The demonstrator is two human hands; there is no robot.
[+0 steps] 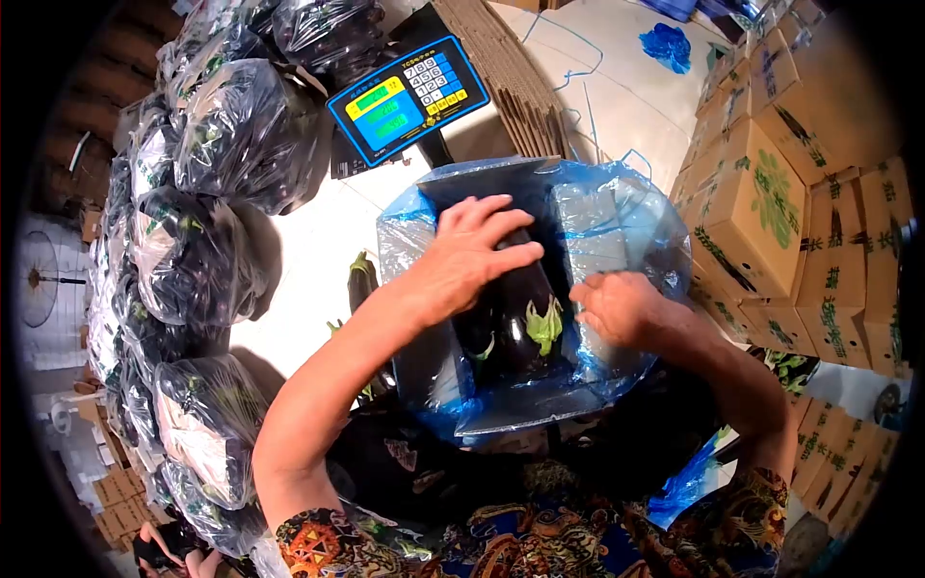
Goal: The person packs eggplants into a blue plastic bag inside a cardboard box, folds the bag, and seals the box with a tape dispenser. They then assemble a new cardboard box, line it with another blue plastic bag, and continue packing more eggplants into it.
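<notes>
In the head view, an open cardboard box (501,179) is lined with a blue plastic bag (400,241) folded out over its flaps. Dark purple eggplants (520,332) with green caps lie inside. My left hand (467,252) rests over the eggplants with its fingers spread, touching the upper part of one. At the box's right side, my right hand (621,308) is closed, its curled fingers against the plastic-covered flap. Whatever those fingers hold, if anything, is hidden.
A scale display (397,101) stands behind the box, beside stacked flat cardboard (511,77). Bagged eggplants (246,135) are piled along the left. Printed cartons (761,212) are stacked at right. Loose eggplants (361,279) lie left of the box. Blue plastic (665,48) lies on the floor.
</notes>
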